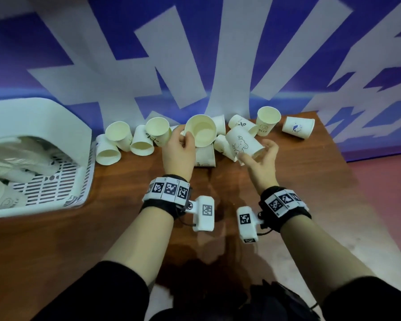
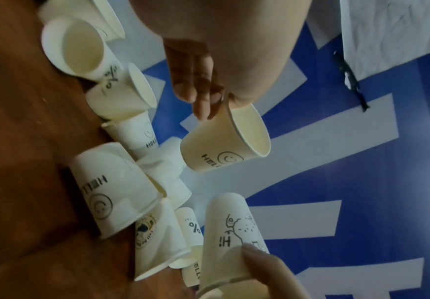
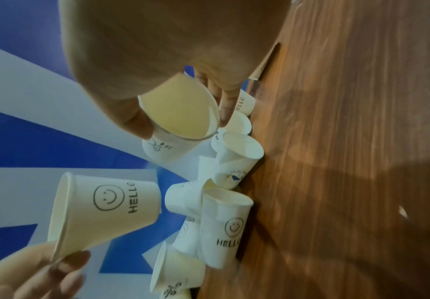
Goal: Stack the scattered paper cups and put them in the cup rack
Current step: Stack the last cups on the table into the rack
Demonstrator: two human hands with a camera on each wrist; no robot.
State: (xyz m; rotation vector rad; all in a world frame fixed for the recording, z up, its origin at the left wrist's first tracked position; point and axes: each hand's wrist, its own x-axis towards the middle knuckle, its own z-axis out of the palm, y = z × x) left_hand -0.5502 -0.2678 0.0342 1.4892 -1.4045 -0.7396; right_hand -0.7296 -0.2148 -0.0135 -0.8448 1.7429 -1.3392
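Observation:
My left hand (image 1: 183,138) grips a white paper cup with a smiley and HELLO (image 1: 201,133), lifted off the table with its mouth toward me; the same HELLO cup (image 2: 224,145) hangs from my fingers (image 2: 198,95) by its rim. My right hand (image 1: 257,154) holds a cup with a bear drawing and "Hi" (image 1: 243,144) on its side, just right of the first; thumb and fingers pinch this Hi cup (image 3: 180,121) near the rim. The two held cups are apart. Several loose cups (image 1: 134,140) lie along the wall.
A white slatted cup rack (image 1: 56,191) with a curved cover stands at the left, with cups lying inside. A crushed cup (image 1: 204,156) lies between my hands. One cup (image 1: 268,120) stands upright and another (image 1: 298,128) lies near the table's right edge. The blue-white banner wall backs the table.

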